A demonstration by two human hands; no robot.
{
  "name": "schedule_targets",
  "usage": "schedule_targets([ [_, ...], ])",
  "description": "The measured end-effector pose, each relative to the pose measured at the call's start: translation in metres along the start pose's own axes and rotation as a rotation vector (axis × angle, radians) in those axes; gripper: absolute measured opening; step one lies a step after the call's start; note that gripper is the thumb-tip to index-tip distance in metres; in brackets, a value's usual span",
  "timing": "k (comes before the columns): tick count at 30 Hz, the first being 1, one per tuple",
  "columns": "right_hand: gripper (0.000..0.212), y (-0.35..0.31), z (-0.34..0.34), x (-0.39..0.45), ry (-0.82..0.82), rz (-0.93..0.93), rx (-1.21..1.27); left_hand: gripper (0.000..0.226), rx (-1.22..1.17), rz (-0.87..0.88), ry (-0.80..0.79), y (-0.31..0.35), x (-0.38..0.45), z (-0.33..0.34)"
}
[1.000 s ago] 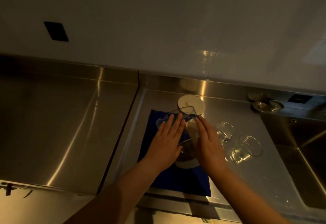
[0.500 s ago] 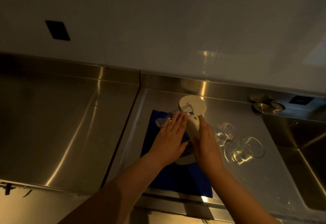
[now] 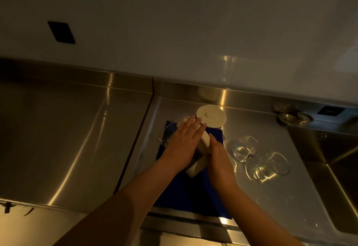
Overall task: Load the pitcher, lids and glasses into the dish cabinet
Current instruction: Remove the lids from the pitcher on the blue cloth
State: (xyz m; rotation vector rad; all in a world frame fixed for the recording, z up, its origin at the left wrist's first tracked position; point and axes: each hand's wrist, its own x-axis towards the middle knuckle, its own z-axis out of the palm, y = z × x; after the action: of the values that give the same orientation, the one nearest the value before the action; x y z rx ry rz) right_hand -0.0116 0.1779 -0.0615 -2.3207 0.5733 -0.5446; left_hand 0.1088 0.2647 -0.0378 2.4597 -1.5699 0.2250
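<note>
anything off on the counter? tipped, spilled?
The two glasses lie on their sides right of the blue cloth. The pitcher is also tipped, between both hands. No spill visible.

Clear pitcher [image 3: 170, 135] tipped; white lid [image 3: 211, 116] flat; two glasses [image 3: 244, 147] sideways.

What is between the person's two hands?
In the head view, the pitcher, tipped on its side over the blue cloth, sits between the left hand and right hand; its cream handle shows in the gap.
</note>
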Motion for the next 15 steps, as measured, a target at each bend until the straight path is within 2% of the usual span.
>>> schedule_targets([
  [3,0.042,-0.004,0.004,0.006,0.003,0.015,0.030,0.081,0.020,-0.009,-0.038,-0.009,-0.001,-0.003],
  [6,0.046,-0.007,0.010,0.009,0.014,-0.054,-0.028,0.079,0.092,0.034,-0.038,-0.016,0.002,-0.006],
  [9,0.050,-0.006,0.012,0.013,0.040,-0.074,-0.032,0.069,0.155,0.071,-0.014,-0.027,0.012,-0.015],
  [11,0.048,-0.006,0.009,0.015,0.036,-0.050,0.037,0.062,0.128,0.101,0.004,-0.030,0.017,-0.021],
  [15,0.044,-0.005,-0.010,0.020,0.031,-0.107,-0.002,0.058,0.076,0.163,0.093,-0.027,0.018,-0.032],
])
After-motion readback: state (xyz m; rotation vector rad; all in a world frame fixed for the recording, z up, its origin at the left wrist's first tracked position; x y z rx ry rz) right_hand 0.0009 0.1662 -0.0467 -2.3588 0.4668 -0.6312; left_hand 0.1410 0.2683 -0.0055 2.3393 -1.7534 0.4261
